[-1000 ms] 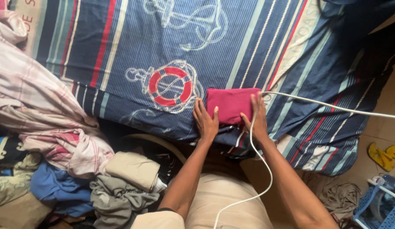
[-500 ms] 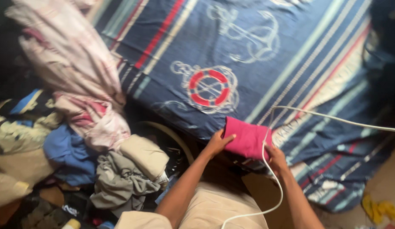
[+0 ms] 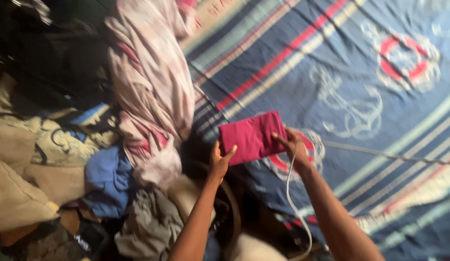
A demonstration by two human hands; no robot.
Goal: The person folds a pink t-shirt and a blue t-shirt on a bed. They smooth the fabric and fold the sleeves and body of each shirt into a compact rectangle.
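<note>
Lifted off the striped bed sheet (image 3: 331,58) and swung left, the folded red cloth (image 3: 252,136) sits pinched between left hand (image 3: 219,162) and right hand (image 3: 295,145); folding looks done, not yet set on the clothes pile (image 3: 109,179)

**A striped bed and heaps of laundry**

A navy bedsheet (image 3: 360,63) with red, white and pale green stripes (plus anchor and lifebuoy prints) is covering the bed. A pink plaid cloth (image 3: 147,92) is lying along its edge, with a blue garment (image 3: 106,181) and grey clothing (image 3: 150,227) piling beside it in dim light.
</note>
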